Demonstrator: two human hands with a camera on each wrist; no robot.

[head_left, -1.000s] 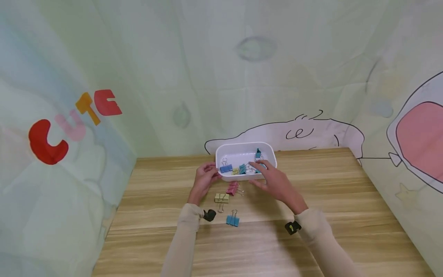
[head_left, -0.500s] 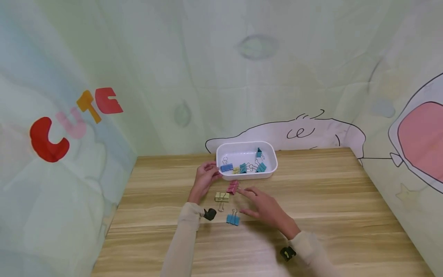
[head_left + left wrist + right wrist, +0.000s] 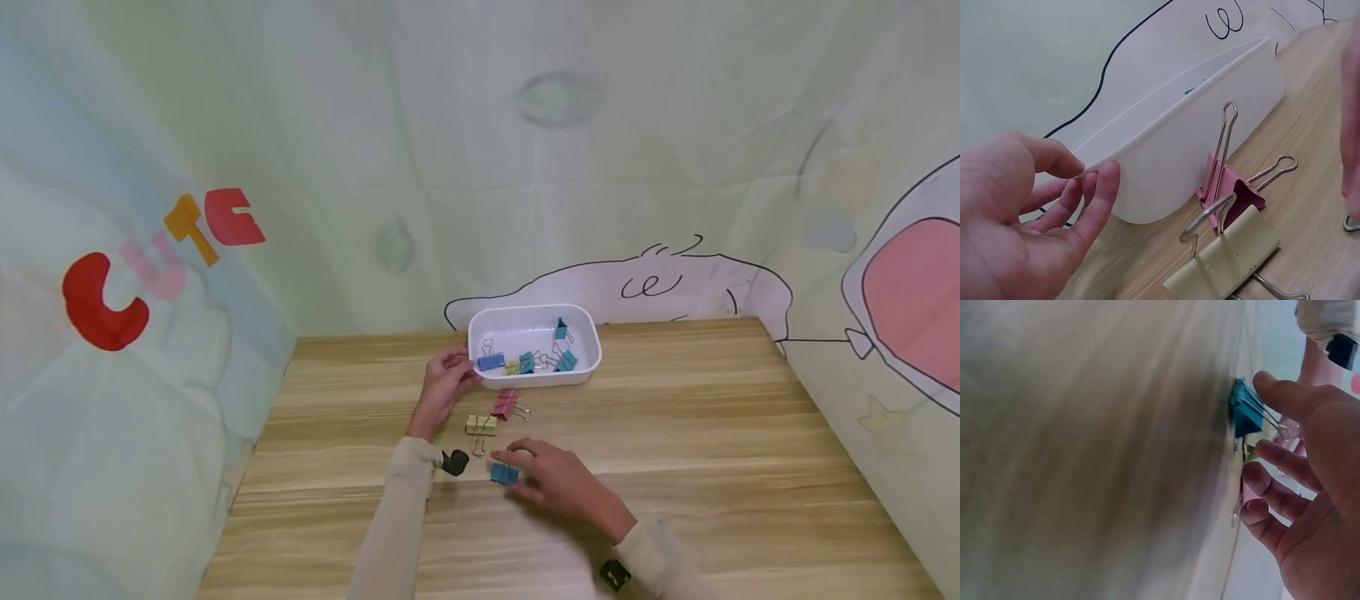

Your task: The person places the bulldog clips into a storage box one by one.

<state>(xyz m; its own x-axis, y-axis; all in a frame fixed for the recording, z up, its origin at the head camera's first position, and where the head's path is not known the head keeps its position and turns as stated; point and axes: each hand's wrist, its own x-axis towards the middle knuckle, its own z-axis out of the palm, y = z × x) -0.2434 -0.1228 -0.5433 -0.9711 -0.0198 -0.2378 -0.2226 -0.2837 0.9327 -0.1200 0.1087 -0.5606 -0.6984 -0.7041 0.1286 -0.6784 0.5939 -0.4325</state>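
Blue metal binder clip [image 3: 504, 473], lying on the near middle of the light wooden table [image 3: 720, 467], is met by the right hand [image 3: 558, 482]; in the right wrist view the thumb tip is set on the clip [image 3: 1244, 415] and the other fingers [image 3: 1285, 464] are loosely curled just beside it, so whether it is yet pinched cannot be told. White rounded plastic tray [image 3: 534, 383], placed at the far middle of the table, is touched at its left end by the left hand [image 3: 444, 385], whose fingers are seen curled about the rim [image 3: 1166, 119] in the left wrist view. Several small clips, blue, teal and yellow, are held inside the tray. Pink binder clip [image 3: 505, 405] is found just in front of the tray's near wall, with a pale yellow binder clip [image 3: 480, 426] just near of it, between tray and blue clip. Black wrist-worn cameras are seen at both sleeves.
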